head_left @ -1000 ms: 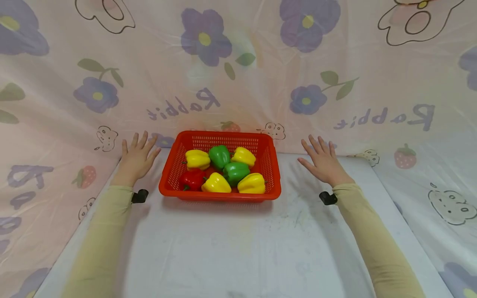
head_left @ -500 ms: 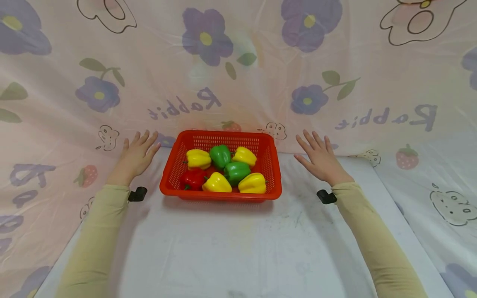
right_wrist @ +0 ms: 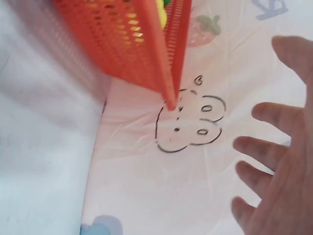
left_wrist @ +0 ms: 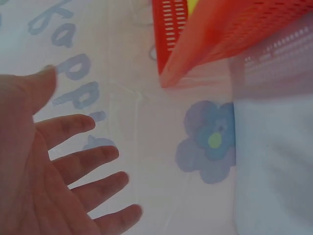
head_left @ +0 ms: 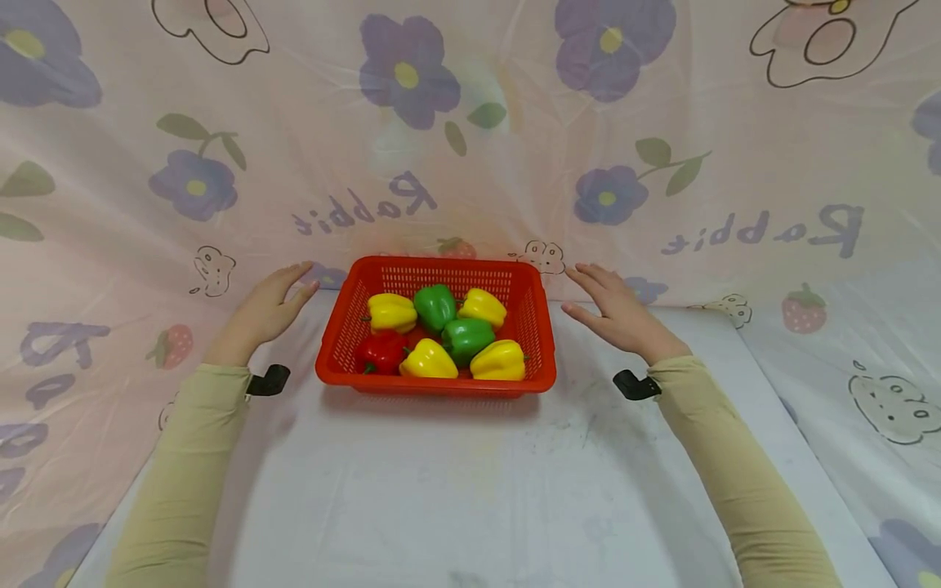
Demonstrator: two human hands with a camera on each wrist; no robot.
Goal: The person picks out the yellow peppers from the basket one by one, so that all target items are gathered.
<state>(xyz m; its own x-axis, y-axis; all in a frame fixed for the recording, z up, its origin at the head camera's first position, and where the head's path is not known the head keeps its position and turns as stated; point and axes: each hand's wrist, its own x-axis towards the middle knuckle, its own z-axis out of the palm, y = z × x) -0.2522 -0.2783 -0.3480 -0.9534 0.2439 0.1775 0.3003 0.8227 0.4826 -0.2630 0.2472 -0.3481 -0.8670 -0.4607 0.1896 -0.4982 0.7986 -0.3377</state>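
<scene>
A red plastic basket [head_left: 434,387] with slotted walls stands on the table between the two hands. Inside lie several bell peppers: yellow ones such as the yellow pepper [head_left: 497,362], two green ones including the green pepper [head_left: 467,341], and one red pepper [head_left: 380,353]. To the basket's left my left hand [head_left: 263,314] is raised, palm turned inward, fingers straight and spread in the left wrist view. On the other side my right hand [head_left: 622,317] faces the basket likewise, its fingers extended. Neither hand touches the basket or holds anything.
The white tabletop [head_left: 456,490] extends in front of the basket. A pale printed curtain [head_left: 500,163] with flowers and rabbits hangs close behind it and along both sides. A small black device sits at each wrist.
Both hands have turned from palms down to palms facing inward. The right hand has shifted left toward the basket; the left hand slid slightly left. The basket and peppers have stayed put.
</scene>
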